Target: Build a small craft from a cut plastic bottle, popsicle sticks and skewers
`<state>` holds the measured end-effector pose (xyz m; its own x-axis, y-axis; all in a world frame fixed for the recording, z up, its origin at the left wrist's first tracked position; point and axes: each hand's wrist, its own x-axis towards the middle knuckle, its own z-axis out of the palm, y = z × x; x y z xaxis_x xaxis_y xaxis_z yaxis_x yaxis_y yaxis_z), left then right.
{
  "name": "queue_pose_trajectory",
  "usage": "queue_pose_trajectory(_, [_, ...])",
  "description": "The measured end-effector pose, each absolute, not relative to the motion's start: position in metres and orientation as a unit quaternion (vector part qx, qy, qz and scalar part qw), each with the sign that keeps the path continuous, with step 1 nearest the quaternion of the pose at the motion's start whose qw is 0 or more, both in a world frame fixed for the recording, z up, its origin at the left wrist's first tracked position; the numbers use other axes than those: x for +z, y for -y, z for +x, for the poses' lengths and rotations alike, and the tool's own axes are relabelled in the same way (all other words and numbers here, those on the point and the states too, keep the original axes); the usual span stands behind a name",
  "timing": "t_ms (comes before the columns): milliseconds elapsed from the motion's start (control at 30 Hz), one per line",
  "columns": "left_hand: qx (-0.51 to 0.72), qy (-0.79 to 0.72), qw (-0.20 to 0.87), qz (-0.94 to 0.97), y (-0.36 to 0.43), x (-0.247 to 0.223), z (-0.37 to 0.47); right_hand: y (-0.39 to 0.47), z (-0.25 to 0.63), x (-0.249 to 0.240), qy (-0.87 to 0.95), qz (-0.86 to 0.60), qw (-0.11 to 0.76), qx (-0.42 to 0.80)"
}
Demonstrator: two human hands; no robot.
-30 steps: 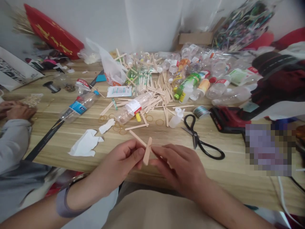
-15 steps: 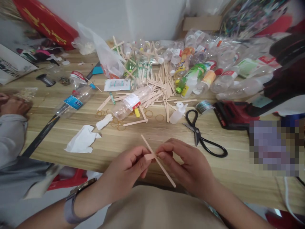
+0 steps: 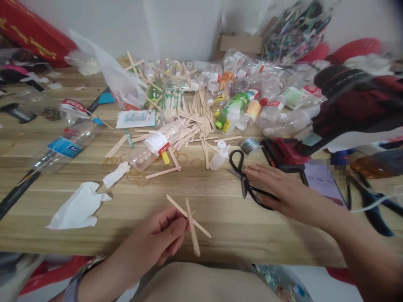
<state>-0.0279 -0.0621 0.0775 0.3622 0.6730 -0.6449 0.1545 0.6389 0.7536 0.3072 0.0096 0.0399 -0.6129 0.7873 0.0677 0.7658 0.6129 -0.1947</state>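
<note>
Two crossed wooden craft sticks (image 3: pixel 193 239) are pinched near their crossing by my left hand (image 3: pixel 165 239), just above the table's front edge. A thin wisp, too small to identify, sticks up at the crossing. My right hand (image 3: pixel 283 188) stretches palm down over the black-handled scissors (image 3: pixel 244 179), its fingers extended beside the upper loop and partly covering the lower handle. Whether it touches the scissors I cannot tell. The blades lie slightly apart, pointing left and toward me.
Near the scissors are a small squeeze bottle (image 3: pixel 219 158), a wire spool (image 3: pixel 251 145) and a red-black power tool (image 3: pixel 283 153). Loose craft sticks (image 3: pixel 201 111), rubber bands (image 3: pixel 182 158) and plastic bottles (image 3: pixel 273 113) crowd the back. White tissue (image 3: pixel 77 207) lies at left.
My right hand has let go of the crossed sticks and moved right to the scissors. My left hand keeps the sticks, now turned and slightly lower. The view has shifted right.
</note>
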Motion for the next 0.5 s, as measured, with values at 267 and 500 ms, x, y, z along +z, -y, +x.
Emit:
queue_pose_trajectory(267, [0.181,-0.509,0.753,0.375,0.063,0.077,-0.027,-0.053,0.292,0.049,0.918,-0.383,-0.056,0.086])
queue_pose_trajectory(500, [0.191,-0.506,0.754,0.373,0.063,0.075,-0.034,-0.044,0.282,0.050,0.941,-0.339,-0.010,0.019])
